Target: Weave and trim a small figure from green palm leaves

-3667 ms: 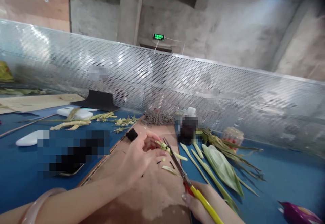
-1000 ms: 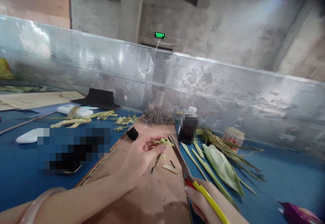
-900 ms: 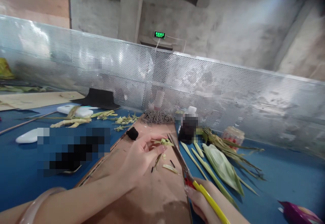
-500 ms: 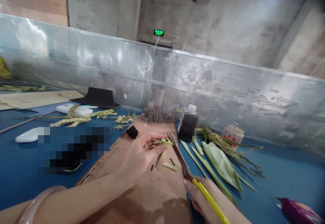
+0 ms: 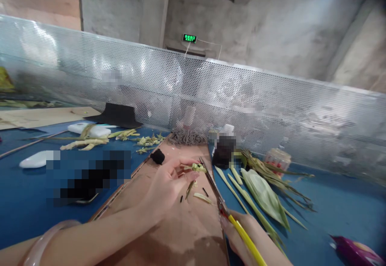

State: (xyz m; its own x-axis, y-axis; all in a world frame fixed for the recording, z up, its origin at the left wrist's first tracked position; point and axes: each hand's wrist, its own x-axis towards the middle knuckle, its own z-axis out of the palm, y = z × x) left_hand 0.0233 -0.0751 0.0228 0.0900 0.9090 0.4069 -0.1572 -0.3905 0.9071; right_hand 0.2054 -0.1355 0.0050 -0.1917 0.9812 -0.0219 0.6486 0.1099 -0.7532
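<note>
Scissors (image 5: 222, 206), tapered metal, yellow-handled.

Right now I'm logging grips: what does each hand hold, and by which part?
The right hand grips scissors by the yellow handle; the left hand pinches a small plant piece, exact spot hidden.

The base surface is a flat blue tabletop (image 5: 337, 197). A long, flat brown board (image 5: 193, 225) lies on it, carrying a tangled grey cord bundle (image 5: 187, 136) at its far end and a small black lump (image 5: 157, 157) at its left edge. Right of the board: a broad pale-green leaf (image 5: 265, 195), a dark white-capped bottle (image 5: 222, 160) and a shiny purple packet (image 5: 356, 252).
</note>
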